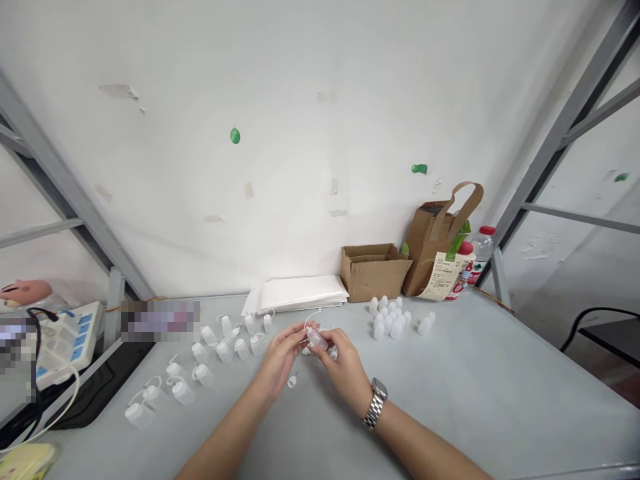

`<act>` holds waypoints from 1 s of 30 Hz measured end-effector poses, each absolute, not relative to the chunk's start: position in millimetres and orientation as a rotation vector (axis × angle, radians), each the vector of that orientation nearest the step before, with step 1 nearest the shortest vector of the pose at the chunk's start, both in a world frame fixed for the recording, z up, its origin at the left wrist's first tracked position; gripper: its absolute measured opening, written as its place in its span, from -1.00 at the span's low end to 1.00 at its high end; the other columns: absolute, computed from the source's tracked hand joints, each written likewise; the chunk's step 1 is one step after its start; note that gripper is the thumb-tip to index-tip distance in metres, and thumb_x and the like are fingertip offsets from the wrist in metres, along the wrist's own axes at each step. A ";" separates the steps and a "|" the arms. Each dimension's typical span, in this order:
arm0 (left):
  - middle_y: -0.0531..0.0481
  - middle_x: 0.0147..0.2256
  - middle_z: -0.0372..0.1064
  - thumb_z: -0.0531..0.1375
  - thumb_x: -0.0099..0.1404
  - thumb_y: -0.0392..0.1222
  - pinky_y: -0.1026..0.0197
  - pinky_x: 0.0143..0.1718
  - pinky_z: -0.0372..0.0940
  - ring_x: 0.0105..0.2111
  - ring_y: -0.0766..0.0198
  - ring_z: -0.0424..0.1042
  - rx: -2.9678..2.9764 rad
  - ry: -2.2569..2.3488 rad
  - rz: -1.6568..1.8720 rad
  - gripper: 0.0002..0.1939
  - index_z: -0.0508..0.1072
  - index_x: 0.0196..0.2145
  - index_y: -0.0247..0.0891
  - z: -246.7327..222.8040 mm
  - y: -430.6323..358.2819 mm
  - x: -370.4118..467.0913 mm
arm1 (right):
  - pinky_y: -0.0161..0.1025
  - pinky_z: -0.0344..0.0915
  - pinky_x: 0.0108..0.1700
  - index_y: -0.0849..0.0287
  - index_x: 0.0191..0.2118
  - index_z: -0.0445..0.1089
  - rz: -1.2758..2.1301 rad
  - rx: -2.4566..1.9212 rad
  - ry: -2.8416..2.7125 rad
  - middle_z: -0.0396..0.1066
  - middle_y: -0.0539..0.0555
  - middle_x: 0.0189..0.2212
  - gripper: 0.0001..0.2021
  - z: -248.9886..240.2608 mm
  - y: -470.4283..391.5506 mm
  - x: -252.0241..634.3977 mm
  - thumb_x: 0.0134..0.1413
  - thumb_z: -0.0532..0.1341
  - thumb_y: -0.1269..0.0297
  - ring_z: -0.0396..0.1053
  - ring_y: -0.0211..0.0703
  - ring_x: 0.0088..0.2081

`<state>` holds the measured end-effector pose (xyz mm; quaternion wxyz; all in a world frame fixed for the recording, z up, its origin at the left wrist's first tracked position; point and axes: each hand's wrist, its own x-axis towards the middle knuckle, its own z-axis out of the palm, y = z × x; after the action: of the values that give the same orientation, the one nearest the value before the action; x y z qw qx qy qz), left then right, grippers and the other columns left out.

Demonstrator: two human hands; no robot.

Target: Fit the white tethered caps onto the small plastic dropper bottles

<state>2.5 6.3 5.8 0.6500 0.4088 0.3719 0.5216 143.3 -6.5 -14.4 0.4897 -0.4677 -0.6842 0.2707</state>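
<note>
Between my two hands, above the middle of the table, is a small translucent plastic bottle [317, 339] with a thin strap looping up from its neck. My right hand [345, 368] pinches the bottle's body between thumb and fingers. My left hand [283, 353] closes on its cap end. A loose white cap [293, 381] lies on the table just below my left hand. More small white parts are partly hidden behind my fingers. To the left stand several bottles with strapped caps [224, 351]. On the right is a cluster of bottles without straps [390, 323].
Along the wall lie white padded envelopes [300, 293], an open cardboard box [376, 279], a brown paper bag [425, 247] and a red-capped plastic bottle [483, 247]. A white power strip [75, 343] with cables and a black mat [103, 387] lie left. Grey metal posts [565, 140] frame the table [450, 387].
</note>
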 end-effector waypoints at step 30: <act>-0.16 -0.10 0.42 0.10 0.13 -0.24 0.03 0.03 0.08 0.01 0.01 0.26 0.751 0.630 1.161 -0.74 0.48 -0.23 -0.33 4.7 -3.5 11.1 | -0.26 0.25 -0.35 0.18 -0.32 0.22 0.432 -1.152 -1.759 0.27 0.05 -0.41 -0.99 -17.0 -14.9 137.0 0.11 0.09 0.40 0.26 -0.20 -0.41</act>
<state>11.1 -3.5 4.7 0.7251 0.3403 0.2855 0.5263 137.0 -14.9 -17.0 0.4771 -0.4715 -0.7202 0.1769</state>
